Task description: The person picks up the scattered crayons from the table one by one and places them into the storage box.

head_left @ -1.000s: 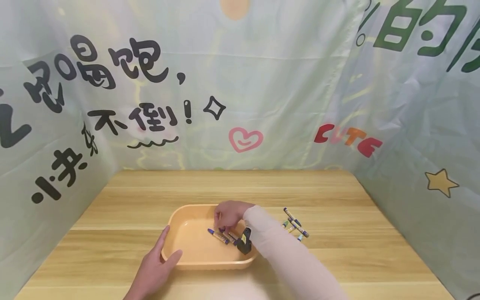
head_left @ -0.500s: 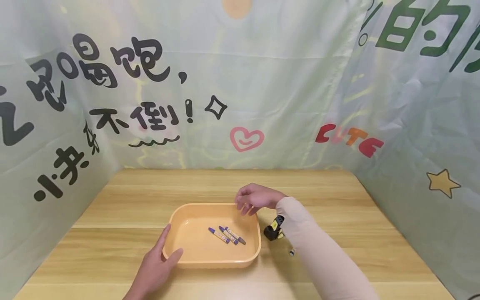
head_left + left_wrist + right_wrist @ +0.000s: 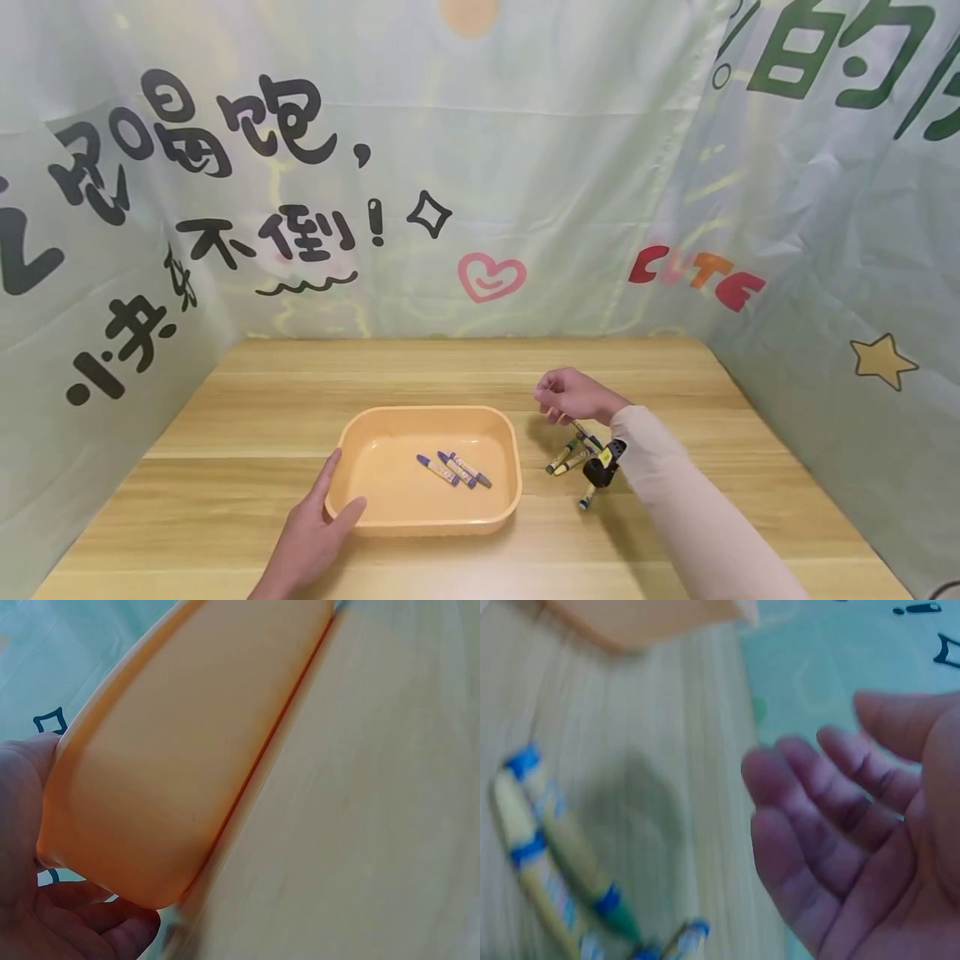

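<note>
An orange plastic tray [image 3: 351, 492] sits on the wooden table [image 3: 465, 371] with three crayons [image 3: 453, 470] inside. My left hand [image 3: 315, 533] grips the tray's near left corner, thumb on the rim; the left wrist view shows the tray wall [image 3: 187, 765] held against my palm [image 3: 30, 915]. My right hand [image 3: 573, 396] hovers just above several loose crayons [image 3: 570, 457] lying right of the tray, fingers loosely curled and holding nothing. In the right wrist view the fingers [image 3: 817, 817] hang relaxed over blurred crayons [image 3: 551, 847].
Printed fabric walls [image 3: 480, 192] enclose the table on the left, back and right. A black wrist camera [image 3: 602, 468] is strapped on my right sleeve. One more crayon [image 3: 587, 499] lies nearer the front.
My right hand left the tray, where it dropped crayons, and moved right to above the loose crayons on the table. The left hand kept its hold on the tray.
</note>
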Action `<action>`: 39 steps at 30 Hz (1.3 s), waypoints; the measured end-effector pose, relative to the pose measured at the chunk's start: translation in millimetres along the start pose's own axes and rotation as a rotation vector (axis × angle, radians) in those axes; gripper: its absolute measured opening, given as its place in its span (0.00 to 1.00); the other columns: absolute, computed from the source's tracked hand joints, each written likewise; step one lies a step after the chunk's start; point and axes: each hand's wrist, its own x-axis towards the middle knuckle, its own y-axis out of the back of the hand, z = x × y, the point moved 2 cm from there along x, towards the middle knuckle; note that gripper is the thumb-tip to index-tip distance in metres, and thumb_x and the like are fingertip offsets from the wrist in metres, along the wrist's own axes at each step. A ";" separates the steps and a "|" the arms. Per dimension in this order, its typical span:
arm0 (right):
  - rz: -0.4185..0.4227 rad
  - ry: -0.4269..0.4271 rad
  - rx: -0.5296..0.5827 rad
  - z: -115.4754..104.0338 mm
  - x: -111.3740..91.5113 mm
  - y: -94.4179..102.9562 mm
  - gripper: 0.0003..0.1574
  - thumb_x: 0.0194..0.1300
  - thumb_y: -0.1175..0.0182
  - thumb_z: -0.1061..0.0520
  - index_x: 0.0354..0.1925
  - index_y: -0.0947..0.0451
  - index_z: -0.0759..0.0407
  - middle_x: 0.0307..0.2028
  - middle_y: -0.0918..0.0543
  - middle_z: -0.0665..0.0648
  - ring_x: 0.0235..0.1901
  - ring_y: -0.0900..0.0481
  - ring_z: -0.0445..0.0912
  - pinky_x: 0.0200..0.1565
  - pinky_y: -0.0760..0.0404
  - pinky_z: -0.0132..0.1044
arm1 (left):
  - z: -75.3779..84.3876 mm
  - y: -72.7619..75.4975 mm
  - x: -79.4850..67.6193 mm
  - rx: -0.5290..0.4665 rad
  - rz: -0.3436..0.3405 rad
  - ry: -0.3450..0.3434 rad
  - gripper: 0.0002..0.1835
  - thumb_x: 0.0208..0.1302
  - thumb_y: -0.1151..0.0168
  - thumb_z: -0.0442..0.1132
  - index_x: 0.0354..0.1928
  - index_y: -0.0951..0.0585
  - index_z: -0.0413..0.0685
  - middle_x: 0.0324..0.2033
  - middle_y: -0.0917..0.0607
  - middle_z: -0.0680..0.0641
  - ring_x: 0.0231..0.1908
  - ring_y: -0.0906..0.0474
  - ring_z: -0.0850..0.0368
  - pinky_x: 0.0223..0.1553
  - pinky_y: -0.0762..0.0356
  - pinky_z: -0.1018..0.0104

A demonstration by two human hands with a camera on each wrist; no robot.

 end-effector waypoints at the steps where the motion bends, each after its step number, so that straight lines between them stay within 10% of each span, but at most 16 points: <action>1: 0.020 -0.006 -0.021 4.5 -2.1 2.3 0.14 0.74 0.49 0.58 0.43 0.27 0.72 0.34 0.21 0.66 0.30 0.20 0.56 0.29 0.20 0.44 | -0.4 0.0 0.1 -0.001 0.001 0.004 0.44 0.67 0.39 0.51 0.77 0.52 0.59 0.14 0.36 0.53 0.14 0.40 0.63 0.15 0.36 0.71; 14: 0.205 -0.071 -0.437 53.4 -22.3 18.9 0.09 0.64 0.40 0.58 0.27 0.26 0.59 0.22 0.23 0.52 0.20 0.29 0.43 0.24 0.28 0.35 | -1.6 -0.1 -1.6 -0.001 0.004 0.008 0.44 0.66 0.39 0.52 0.77 0.52 0.59 0.15 0.35 0.53 0.14 0.39 0.63 0.16 0.35 0.71; 29: 0.177 -0.101 -0.515 64.2 -24.6 15.9 0.21 0.69 0.45 0.56 0.18 0.31 0.54 0.16 0.33 0.48 0.17 0.37 0.41 0.23 0.36 0.33 | -0.1 0.5 1.1 -0.004 0.005 -0.007 0.44 0.66 0.38 0.52 0.77 0.51 0.60 0.15 0.34 0.53 0.14 0.39 0.63 0.15 0.35 0.70; 39: 0.144 -0.019 -0.460 47.8 -21.1 16.7 0.11 0.73 0.49 0.59 0.31 0.29 0.61 0.24 0.31 0.53 0.24 0.33 0.44 0.28 0.32 0.37 | -1.5 0.7 1.0 -0.009 0.016 -0.006 0.44 0.66 0.38 0.51 0.77 0.51 0.60 0.19 0.28 0.51 0.15 0.37 0.62 0.16 0.34 0.70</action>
